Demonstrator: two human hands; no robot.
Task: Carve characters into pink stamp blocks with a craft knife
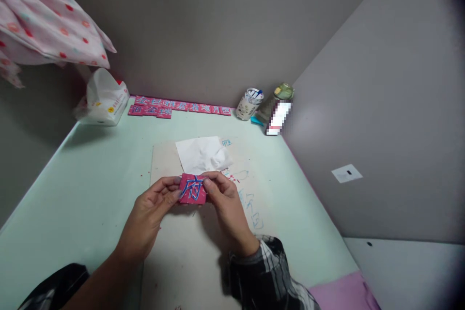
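Observation:
A small pink-red square tile (193, 195) with a blue and white Chinese character is held up between both hands, its face toward me. My left hand (154, 206) pinches its left edge between thumb and fingers. On the opposite side, my right hand (225, 201) grips the right edge, the thumb near the upper right corner. Beneath them lies a pale board (181, 261) with blue pen marks and reddish crumbs. Just beyond the tile, a crumpled white tissue (203, 152) rests on the board.
Along the back wall lie several similar tiles (181, 106) in rows. A tissue pack (105, 101) stands at back left, below a spotted cloth (47, 19). At back right are a pen-filled can (248, 106), a lidded jar (283, 91) and a blurred phone (279, 117). The table (90, 193) meets a wall on the right.

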